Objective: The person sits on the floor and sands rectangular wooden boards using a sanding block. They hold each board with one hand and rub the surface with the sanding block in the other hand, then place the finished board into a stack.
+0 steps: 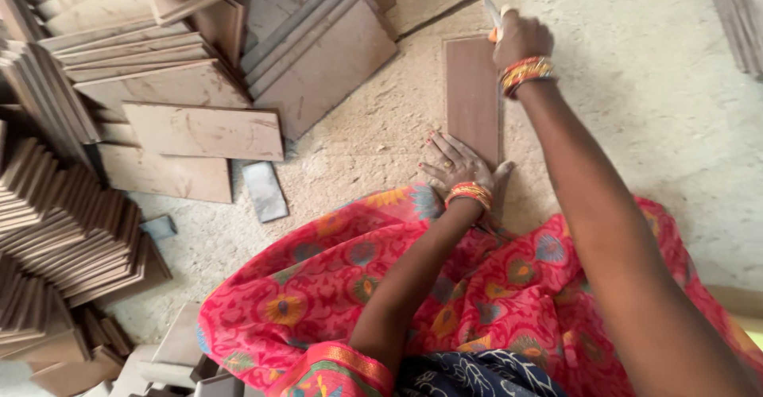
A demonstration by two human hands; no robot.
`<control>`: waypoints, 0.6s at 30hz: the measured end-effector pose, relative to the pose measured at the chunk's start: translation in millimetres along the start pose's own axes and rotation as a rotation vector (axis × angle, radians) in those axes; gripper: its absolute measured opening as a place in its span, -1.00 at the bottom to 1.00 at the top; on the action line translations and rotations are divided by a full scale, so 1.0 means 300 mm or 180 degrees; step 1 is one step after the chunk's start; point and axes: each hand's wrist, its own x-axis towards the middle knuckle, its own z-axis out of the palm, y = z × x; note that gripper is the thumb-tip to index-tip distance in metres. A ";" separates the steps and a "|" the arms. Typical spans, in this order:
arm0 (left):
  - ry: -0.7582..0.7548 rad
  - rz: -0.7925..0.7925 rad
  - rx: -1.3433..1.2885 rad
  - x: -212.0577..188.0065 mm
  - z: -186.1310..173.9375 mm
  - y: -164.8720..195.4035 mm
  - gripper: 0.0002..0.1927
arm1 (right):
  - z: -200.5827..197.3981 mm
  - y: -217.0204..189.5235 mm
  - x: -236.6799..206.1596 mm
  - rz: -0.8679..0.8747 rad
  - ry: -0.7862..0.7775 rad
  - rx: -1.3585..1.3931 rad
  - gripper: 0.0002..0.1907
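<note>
1. Brown wooden board (472, 95) flat on the dusty floor (636, 87), lengthwise away from the body, between both hands.
2. Left hand (455, 165) spread open, palm down, pressing on the board's near end.
3. Right hand (518, 38) at the board's far right corner, closed around a small tool (493, 11) with an orange grip.
4. Stacks of similar boards (159, 87) well apart to the left.
</note>
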 end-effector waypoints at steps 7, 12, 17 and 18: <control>0.0150 0.0141 0.0166 -0.087 -0.010 -0.064 0.54 | -0.091 -0.005 -0.013 -0.0374 -0.0718 -0.0497 -0.73; 0.0107 0.0695 0.0434 -0.131 -0.067 -0.169 0.58 | -0.159 0.070 -0.163 -0.0275 -0.0708 -0.0506 -0.75; -0.0093 0.1645 0.1154 -0.164 -0.179 -0.300 0.56 | -0.184 0.194 -0.421 -0.0088 -0.0541 -0.0503 -0.80; -0.0193 0.1810 0.1294 -0.166 -0.205 -0.321 0.56 | -0.175 0.218 -0.494 0.0034 -0.0537 -0.0408 -0.80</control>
